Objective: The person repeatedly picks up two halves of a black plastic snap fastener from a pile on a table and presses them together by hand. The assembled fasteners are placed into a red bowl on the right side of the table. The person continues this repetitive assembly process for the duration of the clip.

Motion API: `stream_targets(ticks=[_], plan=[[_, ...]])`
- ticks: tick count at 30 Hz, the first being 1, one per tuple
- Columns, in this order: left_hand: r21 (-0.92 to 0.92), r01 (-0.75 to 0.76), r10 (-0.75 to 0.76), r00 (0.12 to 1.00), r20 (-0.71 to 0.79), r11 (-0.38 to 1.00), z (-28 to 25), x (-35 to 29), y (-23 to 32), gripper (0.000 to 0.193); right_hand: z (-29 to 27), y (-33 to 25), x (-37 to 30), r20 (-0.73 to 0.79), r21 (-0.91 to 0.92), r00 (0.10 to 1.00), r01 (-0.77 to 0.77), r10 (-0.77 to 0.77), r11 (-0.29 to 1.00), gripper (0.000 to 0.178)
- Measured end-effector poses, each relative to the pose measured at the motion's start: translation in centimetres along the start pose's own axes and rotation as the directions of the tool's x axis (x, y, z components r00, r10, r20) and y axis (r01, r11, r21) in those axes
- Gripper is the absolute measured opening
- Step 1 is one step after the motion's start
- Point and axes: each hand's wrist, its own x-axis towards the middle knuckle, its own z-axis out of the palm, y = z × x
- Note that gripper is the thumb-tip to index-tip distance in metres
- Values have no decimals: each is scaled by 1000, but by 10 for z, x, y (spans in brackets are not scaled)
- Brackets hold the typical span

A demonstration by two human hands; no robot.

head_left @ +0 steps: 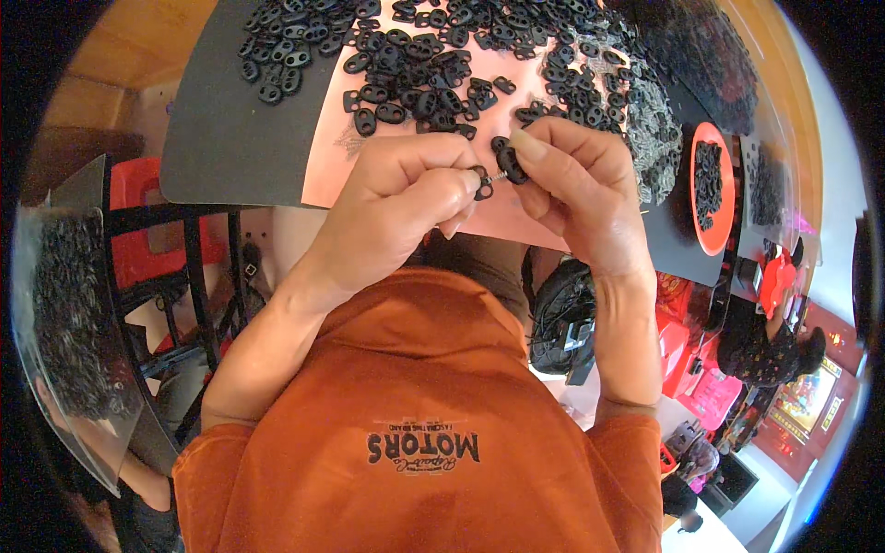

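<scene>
Just above the front edge of the table, both my hands meet at chest height. Pinched in my left hand [406,189] is a small black cord lock plunger [482,183] with a hole in it. A thin metal spring [498,175] bridges the short gap from it to the piece in my other hand. My right hand [585,189] grips a black oval cord lock body [509,162] between thumb and fingers. Beyond my hands, many loose black cord lock parts [406,78] lie heaped on a pink sheet [323,161].
Silvery springs [653,147] are piled right of my right hand. An orange-red oval dish [724,217] holds more small black parts. Dark board [240,138] covers the table's left side. Another table with black parts [69,323] stands at far left; a person [774,346] is at far right.
</scene>
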Motion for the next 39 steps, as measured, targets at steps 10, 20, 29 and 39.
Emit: stream_targets(ticks=[10,20,29,39], plan=[[129,60,-66,997,50,990,-4,1,4,19,-1,-5,-2,-11,-91,1000,-12,11,996,21],[105,-16,10,998,63,994,-2,1,0,17,1,-7,-5,2,-151,1000,6,-6,989,22],[148,50,-63,994,90,988,-7,0,1,20,11,-2,-5,-49,-241,995,71,-85,968,18],[82,1,-5,999,46,997,-6,-1,-2,18,19,3,-5,-72,-210,989,115,-132,971,20]])
